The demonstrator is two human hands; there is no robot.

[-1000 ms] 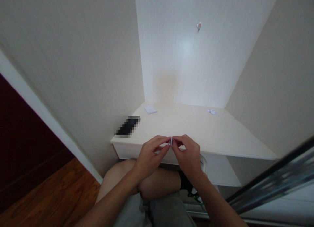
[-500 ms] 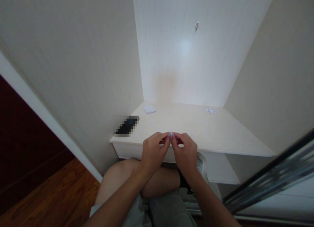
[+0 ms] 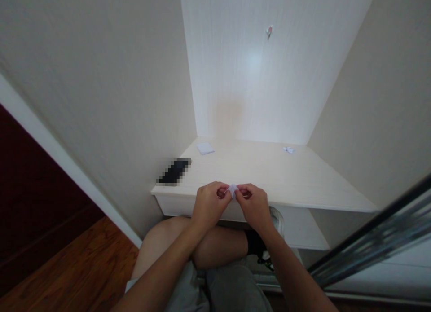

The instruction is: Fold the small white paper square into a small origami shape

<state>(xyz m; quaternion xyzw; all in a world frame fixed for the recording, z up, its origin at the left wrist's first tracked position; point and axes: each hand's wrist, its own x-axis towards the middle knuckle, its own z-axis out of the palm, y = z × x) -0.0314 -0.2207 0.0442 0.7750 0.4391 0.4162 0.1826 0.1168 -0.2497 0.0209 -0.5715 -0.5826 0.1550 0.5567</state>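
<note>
A small folded piece of white paper (image 3: 233, 190) is held up between my two hands, over the front edge of the pale shelf (image 3: 256, 168). My left hand (image 3: 210, 204) pinches its left side between thumb and fingers. On the other side my right hand (image 3: 254, 205) pinches it in the same way. The paper's upper part rises to a point between the thumbs; the fingers cover its sides.
A stack of white paper squares (image 3: 205, 148) lies at the shelf's back left. Small folded white paper pieces (image 3: 288, 150) lie at the back right. A black, pixelated object (image 3: 174, 172) rests near the left wall. My crossed legs (image 3: 218, 251) are below the shelf.
The paper between my fingers has gone from a thin edge-on strip to a wider, pointed shape. My fingertips have moved slightly apart, both hands still pinching it.
</note>
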